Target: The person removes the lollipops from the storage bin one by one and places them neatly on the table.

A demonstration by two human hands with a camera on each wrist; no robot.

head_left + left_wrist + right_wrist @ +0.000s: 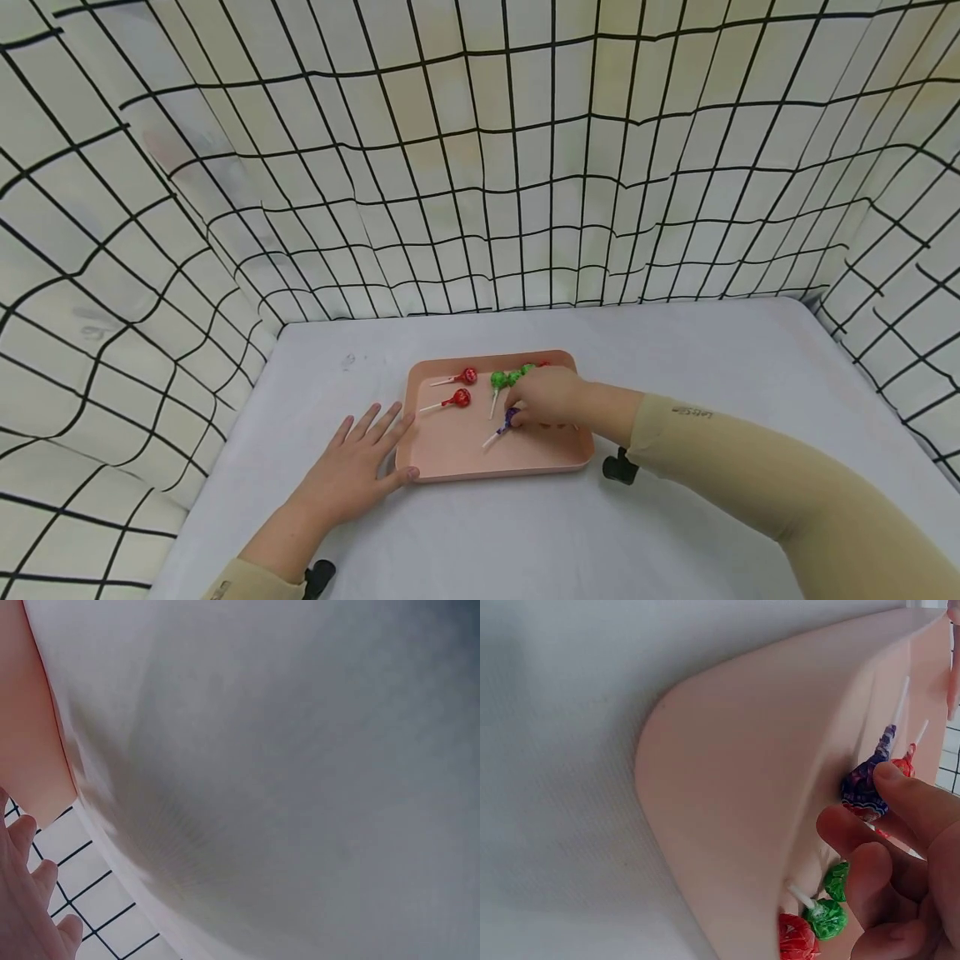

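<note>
A purple-wrapped lollipop (pixel 865 784) is pinched between the thumb and fingers of my right hand (pixel 551 395), low over the pink tray (pixel 480 477); its white stick points toward the tray's front left. My left hand (pixel 348 471) lies with fingers spread at the tray's left edge, thumb at the near left corner. Two red lollipops, one upper (pixel 469 376) and one lower (pixel 461 397), lie in the tray's left half, sticks to the left. Green lollipops (pixel 498 380) lie near the back, partly covered by my right hand. Another red lollipop (pixel 798 937) shows in the right wrist view.
The tray stands on a table with a white cloth (pixel 637 542). White walls with a black grid (pixel 517 167) enclose the back and sides. A black wrist camera mount (pixel 620 467) hangs beneath the right wrist, another (pixel 319 577) by the left.
</note>
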